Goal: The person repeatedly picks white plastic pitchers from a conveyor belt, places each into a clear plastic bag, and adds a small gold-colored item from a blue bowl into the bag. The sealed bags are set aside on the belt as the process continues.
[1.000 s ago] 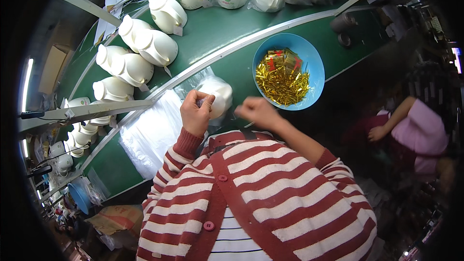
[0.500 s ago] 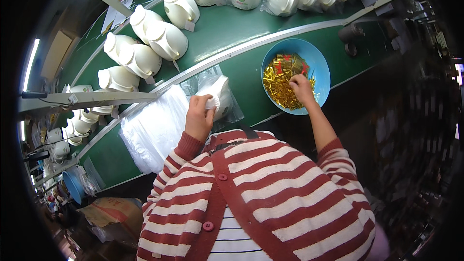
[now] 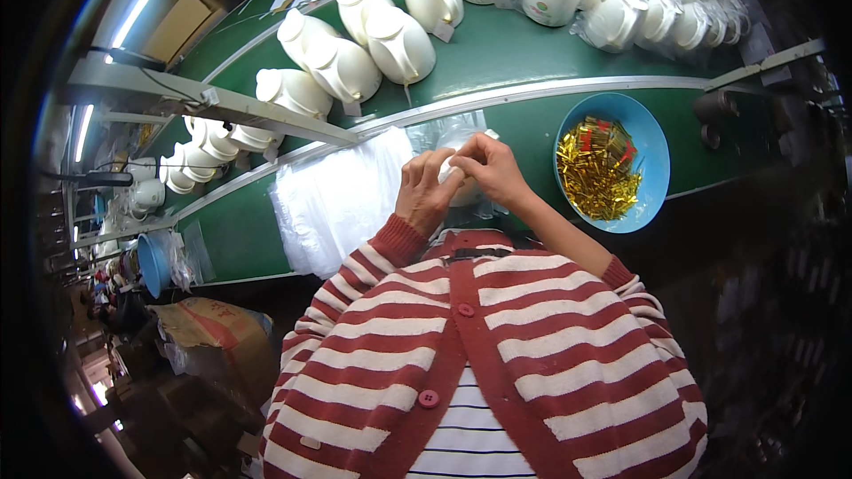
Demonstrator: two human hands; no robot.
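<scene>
A white kettle [image 3: 463, 197] stands in a clear plastic bag, mostly hidden beneath my two hands. My left hand [image 3: 426, 184] is closed around a white part at the kettle's upper side. Pinched together, the fingers of my right hand [image 3: 493, 168] meet the left fingertips over the kettle. Whatever they hold is too small to make out. Beside the left hand lies a stack of clear plastic bags [image 3: 333, 195]. To the right, short shiny gold strips [image 3: 595, 173], some bundled with red bands, fill part of a blue bowl [image 3: 658, 168].
Several white kettles [image 3: 401, 43] stand along the green bench [image 3: 524, 62] behind a metal rail [image 3: 568, 86]; those at far right are bagged. A metal post [image 3: 213, 98] crosses at left. A cardboard box [image 3: 213, 337] sits lower left. Dark round objects [image 3: 714, 106] lie at far right.
My right hand has left the gold strips in the blue bowl and come to the kettle, meeting my left hand. The whole view has shifted, so the bench things appear further right.
</scene>
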